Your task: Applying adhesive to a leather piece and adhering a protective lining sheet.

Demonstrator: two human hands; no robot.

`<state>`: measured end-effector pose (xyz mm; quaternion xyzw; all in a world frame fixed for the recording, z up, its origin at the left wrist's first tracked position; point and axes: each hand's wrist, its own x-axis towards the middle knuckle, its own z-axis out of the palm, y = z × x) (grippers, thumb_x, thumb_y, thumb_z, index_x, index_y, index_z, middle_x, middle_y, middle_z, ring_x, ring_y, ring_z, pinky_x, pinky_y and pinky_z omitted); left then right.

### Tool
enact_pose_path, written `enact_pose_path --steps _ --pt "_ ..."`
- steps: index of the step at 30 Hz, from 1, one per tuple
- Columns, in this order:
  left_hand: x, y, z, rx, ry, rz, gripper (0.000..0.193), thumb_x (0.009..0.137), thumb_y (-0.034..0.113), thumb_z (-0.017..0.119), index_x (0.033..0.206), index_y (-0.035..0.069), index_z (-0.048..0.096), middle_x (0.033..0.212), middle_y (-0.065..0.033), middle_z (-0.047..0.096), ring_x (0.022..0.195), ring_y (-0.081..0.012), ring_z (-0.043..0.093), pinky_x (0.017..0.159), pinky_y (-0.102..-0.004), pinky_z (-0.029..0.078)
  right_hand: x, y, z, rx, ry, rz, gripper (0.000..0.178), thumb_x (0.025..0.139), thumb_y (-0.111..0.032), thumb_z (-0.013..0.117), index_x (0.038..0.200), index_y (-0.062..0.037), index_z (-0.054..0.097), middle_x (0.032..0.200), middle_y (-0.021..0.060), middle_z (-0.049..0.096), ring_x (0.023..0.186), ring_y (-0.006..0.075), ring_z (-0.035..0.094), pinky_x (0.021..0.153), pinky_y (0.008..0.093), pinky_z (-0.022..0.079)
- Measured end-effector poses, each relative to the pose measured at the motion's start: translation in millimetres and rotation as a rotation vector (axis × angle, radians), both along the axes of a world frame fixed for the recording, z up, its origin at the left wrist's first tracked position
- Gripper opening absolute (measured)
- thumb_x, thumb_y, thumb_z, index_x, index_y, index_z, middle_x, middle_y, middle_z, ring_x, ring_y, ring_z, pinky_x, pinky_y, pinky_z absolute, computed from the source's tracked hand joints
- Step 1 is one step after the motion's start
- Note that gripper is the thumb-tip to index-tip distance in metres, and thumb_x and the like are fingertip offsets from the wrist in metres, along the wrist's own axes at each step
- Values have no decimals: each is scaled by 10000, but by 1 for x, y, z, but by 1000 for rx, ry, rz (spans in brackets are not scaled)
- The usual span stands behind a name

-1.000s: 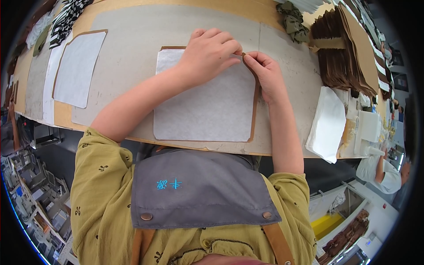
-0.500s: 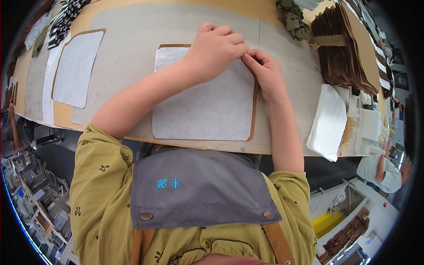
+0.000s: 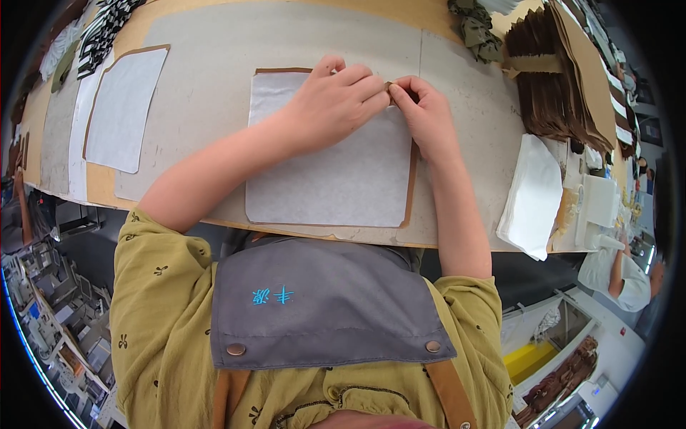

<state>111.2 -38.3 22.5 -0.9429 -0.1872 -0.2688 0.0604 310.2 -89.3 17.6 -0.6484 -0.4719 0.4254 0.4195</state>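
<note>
A white sheet [image 3: 329,186] lies over a slightly larger brown panel [image 3: 413,171], whose edge shows along the top and right side. At the panel's far right corner, my right hand [image 3: 427,118] pinches the brown edge between thumb and forefinger. My left hand [image 3: 336,104] reaches across the sheet with its fingers curled, fingertips close against the right hand's pinch. What the left fingertips hold is hidden behind the hand.
Another white-faced panel with a brown edge [image 3: 125,111] lies at the left. A stack of brown pieces [image 3: 547,86] stands at the far right, with white sheets [image 3: 530,196] nearer. Dark green cloth [image 3: 477,30] and striped strips [image 3: 107,32] lie at the back.
My left hand has come lower and slightly left, its raised fingers now nearer the sheet. My right hand has shifted slightly left, still pinching the corner.
</note>
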Motion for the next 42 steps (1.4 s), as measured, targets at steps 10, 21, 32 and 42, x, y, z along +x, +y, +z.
enact_pose_path --steps 10,21,32,42 --pt "-51 -44 15 -129 39 -220 29 923 115 589 946 127 576 1279 -16 666 1278 -197 583 1090 -399 366 7 4 -7 41 -202 38 253 1013 -246 595 1015 -10 686 959 66 688 868 155 638 765 306 508" --pt "-15 -7 31 -438 -51 -21 381 849 266 796 1147 159 585 1020 26 699 1127 -186 637 1088 -485 371 13 -28 37 -301 -210 82 422 953 -439 684 974 -19 720 790 4 637 714 91 562 623 266 459" --pt "29 5 37 -479 219 -104 171 807 284 803 873 144 733 975 0 670 1157 -224 569 1039 -518 353 21 -28 24 -212 -132 81 246 947 -254 664 960 -12 702 781 15 645 713 98 541 651 281 457" --pt "-61 -45 97 -467 209 -439 200 740 145 794 763 157 596 975 36 586 1243 -254 552 1030 -514 353 21 -27 15 -105 -416 140 245 970 -237 616 967 -2 685 801 128 680 736 225 623 706 360 497"
